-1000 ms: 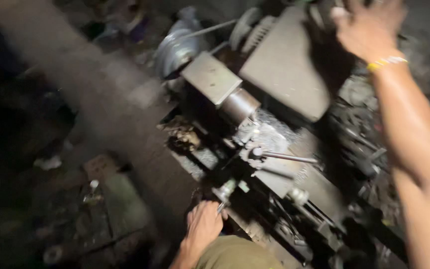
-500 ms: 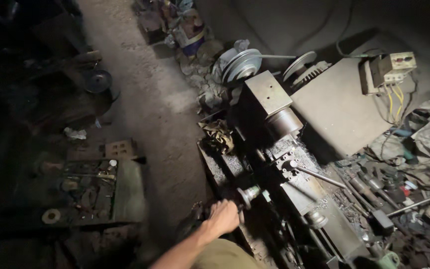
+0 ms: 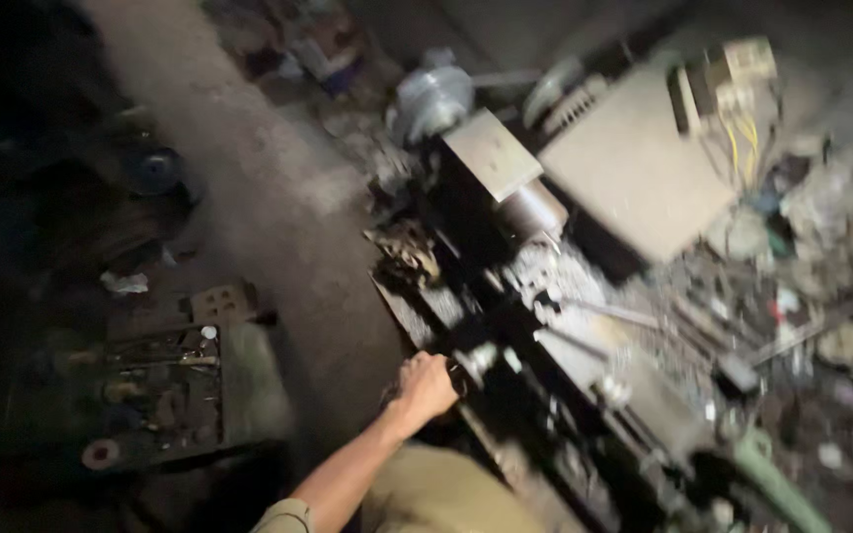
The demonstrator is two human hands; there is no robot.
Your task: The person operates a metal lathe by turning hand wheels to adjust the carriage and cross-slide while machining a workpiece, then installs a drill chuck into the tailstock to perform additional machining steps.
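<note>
Gripping the lathe handwheel (image 3: 479,361) with left hand (image 3: 424,388) clenched, forearm extended up from lower frame, wrist straight, lathe (image 3: 545,326) dark and blurred, right hand out of view.

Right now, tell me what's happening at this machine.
A person stands at a metal lathe in a dim, cluttered workshop. Their left hand grips a small handwheel on the lathe's front. The right hand is out of view. A tray of tools sits on the floor to the left. The picture is blurred.
</note>
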